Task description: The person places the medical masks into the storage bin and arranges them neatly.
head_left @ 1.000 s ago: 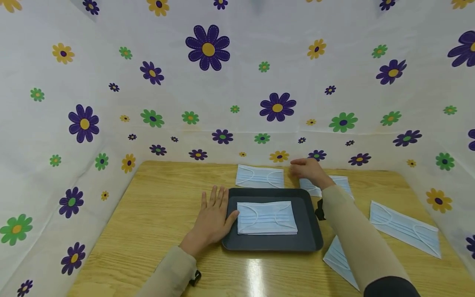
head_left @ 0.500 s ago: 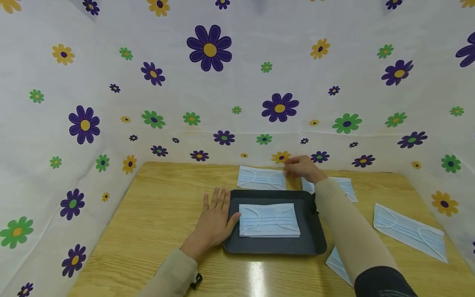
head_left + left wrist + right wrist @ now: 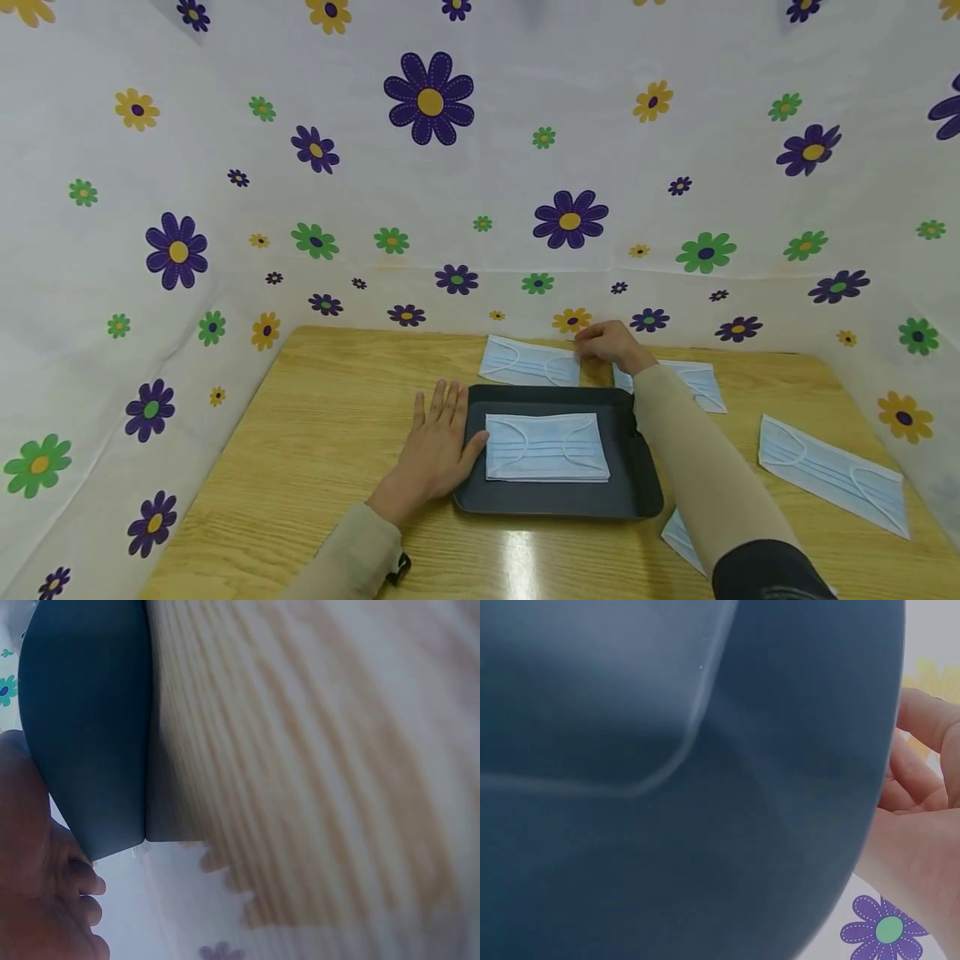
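Note:
A dark grey tray on the wooden table holds a neat stack of pale blue face masks. Flat beside the tray's left side is my left hand, fingers straight and thumb over the rim. Behind the tray, another face mask lies flat. My right hand reaches past the tray, its loosely bent fingertips at that mask's right edge. No clear pinch shows; in the right wrist view the tray rim hides the fingertips. In the left wrist view, fingers appear beyond the tray wall.
More face masks lie loose on the table: one partly under the right forearm, one slanted at the far right, one mostly hidden by the sleeve. A white flower-patterned cloth hangs behind the table.
My right hand has moved left from the back right mask, then lowered to the edge of the mask behind the tray. The left hand stays put. The head view has shifted slightly.

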The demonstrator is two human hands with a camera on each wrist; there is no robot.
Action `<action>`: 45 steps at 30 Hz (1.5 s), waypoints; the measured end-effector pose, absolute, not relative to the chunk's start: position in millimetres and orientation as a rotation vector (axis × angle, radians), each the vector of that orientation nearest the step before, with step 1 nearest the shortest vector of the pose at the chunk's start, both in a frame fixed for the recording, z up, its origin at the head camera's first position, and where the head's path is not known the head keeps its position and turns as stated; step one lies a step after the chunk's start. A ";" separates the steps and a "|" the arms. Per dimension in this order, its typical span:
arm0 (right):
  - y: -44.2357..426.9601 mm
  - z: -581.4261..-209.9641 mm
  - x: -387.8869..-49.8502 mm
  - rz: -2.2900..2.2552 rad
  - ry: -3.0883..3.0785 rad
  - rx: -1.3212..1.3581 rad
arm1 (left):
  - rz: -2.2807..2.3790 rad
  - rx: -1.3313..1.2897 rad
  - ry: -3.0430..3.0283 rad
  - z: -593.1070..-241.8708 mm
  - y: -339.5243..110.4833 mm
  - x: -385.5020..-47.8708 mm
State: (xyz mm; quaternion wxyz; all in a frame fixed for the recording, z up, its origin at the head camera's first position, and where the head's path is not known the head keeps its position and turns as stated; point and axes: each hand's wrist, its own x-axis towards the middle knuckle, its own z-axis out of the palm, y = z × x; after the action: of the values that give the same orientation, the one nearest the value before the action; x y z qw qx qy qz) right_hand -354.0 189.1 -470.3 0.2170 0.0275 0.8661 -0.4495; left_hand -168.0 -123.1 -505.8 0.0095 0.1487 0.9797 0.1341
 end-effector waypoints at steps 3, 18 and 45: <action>188.1 -471.5 -354.1 -1.214 2.404 0.068 | 0.414 0.461 3.063 -505.9 -122.9 -168.1; 185.5 -474.6 -356.1 -0.953 2.534 0.139 | 0.402 0.466 3.066 -506.1 -121.2 -169.1; 178.6 -457.7 -348.1 -1.440 2.220 0.267 | 0.418 0.457 3.063 -503.1 -120.6 -168.8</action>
State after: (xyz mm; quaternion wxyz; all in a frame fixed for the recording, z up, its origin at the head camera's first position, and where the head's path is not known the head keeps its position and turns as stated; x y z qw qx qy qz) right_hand -348.1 178.6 -457.7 0.2386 0.0975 0.8106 -0.5258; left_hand -168.8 -120.6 -503.1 0.0082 0.1461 0.9802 0.1337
